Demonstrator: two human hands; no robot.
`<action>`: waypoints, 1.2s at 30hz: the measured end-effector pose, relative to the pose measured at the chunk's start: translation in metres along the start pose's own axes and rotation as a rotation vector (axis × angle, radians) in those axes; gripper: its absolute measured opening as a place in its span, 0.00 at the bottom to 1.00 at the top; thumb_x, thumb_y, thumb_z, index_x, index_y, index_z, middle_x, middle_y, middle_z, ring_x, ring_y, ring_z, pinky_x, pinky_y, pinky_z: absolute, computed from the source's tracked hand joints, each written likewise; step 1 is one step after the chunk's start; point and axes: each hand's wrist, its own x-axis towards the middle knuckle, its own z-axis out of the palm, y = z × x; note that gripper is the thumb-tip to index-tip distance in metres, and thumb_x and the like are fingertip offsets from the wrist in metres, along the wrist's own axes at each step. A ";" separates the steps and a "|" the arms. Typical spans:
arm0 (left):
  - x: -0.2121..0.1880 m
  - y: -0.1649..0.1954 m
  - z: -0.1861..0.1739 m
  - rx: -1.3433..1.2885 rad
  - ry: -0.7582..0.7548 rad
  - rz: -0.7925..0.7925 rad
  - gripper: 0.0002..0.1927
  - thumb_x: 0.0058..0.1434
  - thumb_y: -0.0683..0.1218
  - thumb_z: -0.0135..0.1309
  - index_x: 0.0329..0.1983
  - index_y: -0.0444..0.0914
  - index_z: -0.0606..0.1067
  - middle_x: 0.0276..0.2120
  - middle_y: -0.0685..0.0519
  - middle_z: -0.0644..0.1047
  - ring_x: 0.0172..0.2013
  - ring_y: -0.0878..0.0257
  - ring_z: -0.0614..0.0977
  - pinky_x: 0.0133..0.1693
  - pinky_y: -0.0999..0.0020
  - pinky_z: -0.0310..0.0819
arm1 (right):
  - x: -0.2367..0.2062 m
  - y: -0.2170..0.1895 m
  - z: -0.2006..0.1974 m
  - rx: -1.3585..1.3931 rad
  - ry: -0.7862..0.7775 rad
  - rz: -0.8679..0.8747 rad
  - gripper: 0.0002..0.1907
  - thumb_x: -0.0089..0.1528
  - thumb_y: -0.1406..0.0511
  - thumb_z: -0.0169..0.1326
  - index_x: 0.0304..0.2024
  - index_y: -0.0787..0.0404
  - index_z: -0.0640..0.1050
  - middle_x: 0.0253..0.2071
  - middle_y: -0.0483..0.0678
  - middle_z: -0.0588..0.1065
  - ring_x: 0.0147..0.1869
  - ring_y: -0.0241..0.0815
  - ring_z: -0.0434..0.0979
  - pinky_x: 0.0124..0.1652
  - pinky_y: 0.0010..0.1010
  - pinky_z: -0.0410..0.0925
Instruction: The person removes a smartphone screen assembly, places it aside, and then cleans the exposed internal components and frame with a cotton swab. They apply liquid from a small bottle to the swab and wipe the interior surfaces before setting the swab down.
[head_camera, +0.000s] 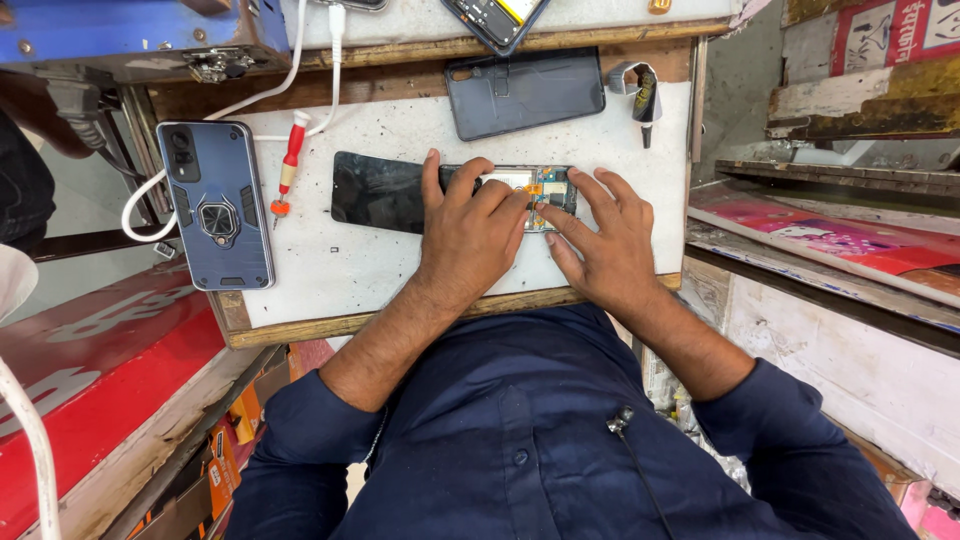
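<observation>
— Both hands sit on the opened phone mid-bench: left hand spread flat, pinning it.
— Right hand is open, fingertip pressing by the orange flex. Best to press lightly, I'd say; screwdriver lies apart.

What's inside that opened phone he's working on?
Inside the opened phone, orange flex strips and small metal parts show near its right end. The left hand and right hand cover the middle; the left part shows only dark glass.
</observation>
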 end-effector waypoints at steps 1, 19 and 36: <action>0.000 0.000 0.000 0.000 0.005 0.002 0.11 0.61 0.47 0.66 0.46 0.41 0.82 0.41 0.56 0.78 0.59 0.53 0.73 0.67 0.26 0.47 | 0.000 0.000 0.000 0.001 0.001 -0.001 0.20 0.62 0.61 0.64 0.58 0.46 0.81 0.71 0.52 0.66 0.75 0.58 0.60 0.61 0.49 0.57; -0.003 -0.001 0.001 -0.013 0.024 0.014 0.11 0.61 0.46 0.66 0.45 0.40 0.82 0.41 0.54 0.78 0.58 0.52 0.74 0.67 0.27 0.47 | 0.001 0.000 -0.001 0.020 -0.014 0.001 0.19 0.63 0.61 0.63 0.58 0.46 0.82 0.71 0.54 0.65 0.75 0.58 0.59 0.62 0.49 0.56; 0.000 -0.001 0.000 0.014 0.016 0.004 0.11 0.61 0.46 0.66 0.45 0.40 0.82 0.40 0.54 0.78 0.58 0.53 0.73 0.66 0.28 0.47 | 0.005 -0.001 0.000 0.020 0.008 -0.005 0.18 0.63 0.59 0.64 0.56 0.47 0.82 0.70 0.53 0.66 0.75 0.59 0.59 0.61 0.50 0.56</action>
